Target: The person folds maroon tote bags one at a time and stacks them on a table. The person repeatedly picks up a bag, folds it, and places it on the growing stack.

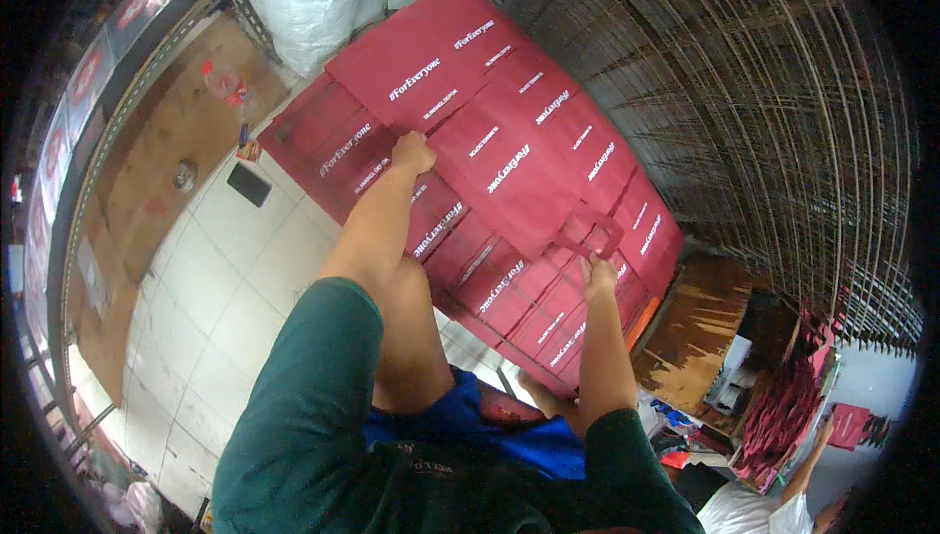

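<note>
Dark red fabric bags with white print lie flat in overlapping rows before me. One bag rests on top, stretched between my hands, with its loop handle toward the right. My left hand is closed at this bag's left edge and appears to pinch it. At the handle end, my right hand has its fingers closed on the handle. The fingertips of both hands are partly hidden. Beneath and around this bag spread more red bags, some seen through thin dark lines.
Stacked wire racks rise on the right. On the left are a brown board, a plastic bottle and a dark phone on the tiled floor. White wrapped bundles stand behind. A white-shirted person works beside piled red bags.
</note>
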### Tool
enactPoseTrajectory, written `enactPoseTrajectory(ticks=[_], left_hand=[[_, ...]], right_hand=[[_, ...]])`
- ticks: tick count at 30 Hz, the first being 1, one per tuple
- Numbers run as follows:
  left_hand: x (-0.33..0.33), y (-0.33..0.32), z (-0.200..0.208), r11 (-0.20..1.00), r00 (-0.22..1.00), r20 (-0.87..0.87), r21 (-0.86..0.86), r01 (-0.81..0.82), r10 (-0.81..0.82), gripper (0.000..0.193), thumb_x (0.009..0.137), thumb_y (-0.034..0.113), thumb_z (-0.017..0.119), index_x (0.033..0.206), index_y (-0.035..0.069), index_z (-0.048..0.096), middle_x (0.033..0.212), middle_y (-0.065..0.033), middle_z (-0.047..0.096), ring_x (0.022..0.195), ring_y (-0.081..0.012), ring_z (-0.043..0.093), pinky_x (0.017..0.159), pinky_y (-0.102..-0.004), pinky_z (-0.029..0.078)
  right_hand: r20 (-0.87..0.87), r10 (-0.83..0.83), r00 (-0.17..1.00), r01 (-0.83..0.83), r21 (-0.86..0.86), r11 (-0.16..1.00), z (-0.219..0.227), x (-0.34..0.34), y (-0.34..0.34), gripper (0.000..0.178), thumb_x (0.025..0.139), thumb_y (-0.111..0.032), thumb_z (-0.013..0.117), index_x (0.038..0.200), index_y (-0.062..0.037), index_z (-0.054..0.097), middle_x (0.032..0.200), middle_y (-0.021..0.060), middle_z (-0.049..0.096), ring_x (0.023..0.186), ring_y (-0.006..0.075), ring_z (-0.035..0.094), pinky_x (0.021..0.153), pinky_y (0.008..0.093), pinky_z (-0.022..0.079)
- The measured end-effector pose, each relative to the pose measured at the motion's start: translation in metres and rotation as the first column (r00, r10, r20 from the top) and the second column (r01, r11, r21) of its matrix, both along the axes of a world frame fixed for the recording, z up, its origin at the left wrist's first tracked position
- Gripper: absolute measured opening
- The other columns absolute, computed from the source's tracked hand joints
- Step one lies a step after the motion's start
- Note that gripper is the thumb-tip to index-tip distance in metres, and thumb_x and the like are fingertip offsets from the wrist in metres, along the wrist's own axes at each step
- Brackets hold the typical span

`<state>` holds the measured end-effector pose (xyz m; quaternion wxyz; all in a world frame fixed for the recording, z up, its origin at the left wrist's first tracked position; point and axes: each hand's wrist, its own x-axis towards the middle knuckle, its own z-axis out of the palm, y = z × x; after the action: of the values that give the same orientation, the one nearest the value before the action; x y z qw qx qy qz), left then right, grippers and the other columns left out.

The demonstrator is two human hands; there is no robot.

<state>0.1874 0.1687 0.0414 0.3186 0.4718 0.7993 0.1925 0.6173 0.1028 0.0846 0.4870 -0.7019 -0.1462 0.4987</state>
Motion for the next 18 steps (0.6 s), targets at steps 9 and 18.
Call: enactPoseTrajectory(ticks=[9,18], left_hand=[[-0.015,-0.001,-0.004,0.995,0.995,-0.006,-0.018,-0.095,0.095,0.033,0.066,0.013,0.060,0.097,0.004,0.064,0.099,-0.0197,0.063,0.097,-0.0367,0.059,0.085,-0.0424,0.047],[-0.014,-0.003,0.003,0.994,0.994,-0.033,0.036,-0.103,0.104,0.029,0.067,0.013,0.060,0.094,0.004,0.063,0.096,-0.0216,0.063,0.095,-0.0375,0.059,0.083,-0.0425,0.047]], right_hand=[[-0.097,-0.002,0.995,0.008,0.060,0.998,0.002,-0.018,0.010,0.026,0.081,0.008,0.051,0.103,-0.0050,0.047,0.098,0.0081,0.053,0.092,0.0210,0.057,0.081,0.0365,0.053],[-0.060,-0.029,0.998,0.032,0.054,0.998,-0.014,-0.010,-0.001,0.031,0.081,0.008,0.052,0.108,-0.0025,0.042,0.101,0.0118,0.053,0.093,0.0248,0.058,0.081,0.0345,0.054]])
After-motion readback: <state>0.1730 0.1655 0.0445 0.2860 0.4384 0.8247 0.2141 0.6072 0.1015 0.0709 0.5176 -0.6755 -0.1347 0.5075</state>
